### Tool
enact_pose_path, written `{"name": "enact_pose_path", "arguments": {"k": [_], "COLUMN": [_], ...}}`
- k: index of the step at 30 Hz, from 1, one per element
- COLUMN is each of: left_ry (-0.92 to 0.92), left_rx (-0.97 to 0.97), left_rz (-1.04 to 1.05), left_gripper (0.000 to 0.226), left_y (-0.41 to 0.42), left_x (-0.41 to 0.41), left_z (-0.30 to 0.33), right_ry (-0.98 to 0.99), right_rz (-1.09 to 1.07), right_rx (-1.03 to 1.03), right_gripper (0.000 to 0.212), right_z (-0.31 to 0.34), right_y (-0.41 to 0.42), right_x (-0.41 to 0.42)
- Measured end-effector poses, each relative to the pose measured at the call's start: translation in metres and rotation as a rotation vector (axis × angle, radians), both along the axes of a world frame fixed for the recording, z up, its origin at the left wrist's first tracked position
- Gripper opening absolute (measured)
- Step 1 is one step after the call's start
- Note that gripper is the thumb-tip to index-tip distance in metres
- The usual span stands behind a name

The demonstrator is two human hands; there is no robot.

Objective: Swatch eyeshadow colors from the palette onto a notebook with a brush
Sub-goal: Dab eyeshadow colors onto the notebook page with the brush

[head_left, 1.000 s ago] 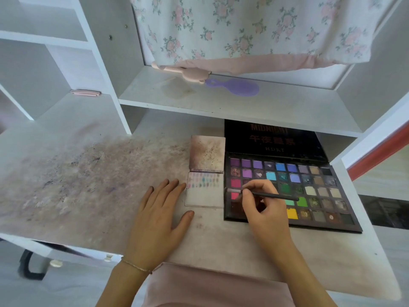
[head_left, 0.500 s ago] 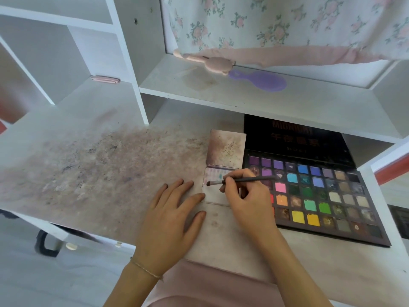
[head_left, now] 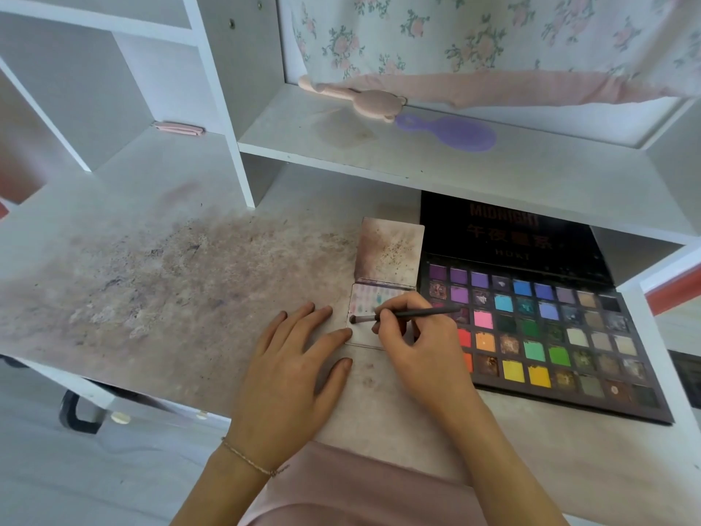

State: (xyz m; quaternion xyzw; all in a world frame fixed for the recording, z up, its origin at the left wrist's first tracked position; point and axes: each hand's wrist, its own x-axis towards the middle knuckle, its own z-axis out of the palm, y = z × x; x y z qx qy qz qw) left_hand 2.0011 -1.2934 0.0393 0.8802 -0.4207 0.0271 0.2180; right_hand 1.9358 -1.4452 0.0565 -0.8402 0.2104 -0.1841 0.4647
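A small open notebook (head_left: 364,332) lies on the desk, its lower page showing rows of pale colour swatches near the top. To its right sits a large black eyeshadow palette (head_left: 550,336) with many coloured pans, its lid propped open. My right hand (head_left: 421,343) pinches a thin dark brush (head_left: 402,315), whose tip rests at the left edge of the lower page. My left hand (head_left: 292,370) lies flat on the desk, fingers straight, with fingertips touching the notebook's left edge.
The desk top (head_left: 151,282) is stained with powder to the left. A shelf above holds a purple hairbrush (head_left: 451,132) and a pink one (head_left: 360,98). A floral curtain (head_left: 493,39) hangs behind. A pink clip (head_left: 178,129) lies at the back left.
My right hand carried the brush from the palette's left pans over to the notebook page and drew its tip to the page's left edge. The left hand stayed flat on the desk.
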Motion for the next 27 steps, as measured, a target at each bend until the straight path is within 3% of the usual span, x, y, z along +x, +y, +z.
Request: {"name": "enact_pose_path", "arguments": {"k": [27], "left_ry": [0.039], "left_rx": [-0.030], "left_rz": [0.012], "left_gripper": [0.038], "left_y": [0.0004], "left_x": [0.0009], "left_z": [-0.0004], "right_ry": [-0.048], "right_rz": [0.021], "right_rx": [-0.023], "right_gripper": [0.023], "right_z": [0.0000], "right_y": [-0.0006], "right_x": [0.0003]}}
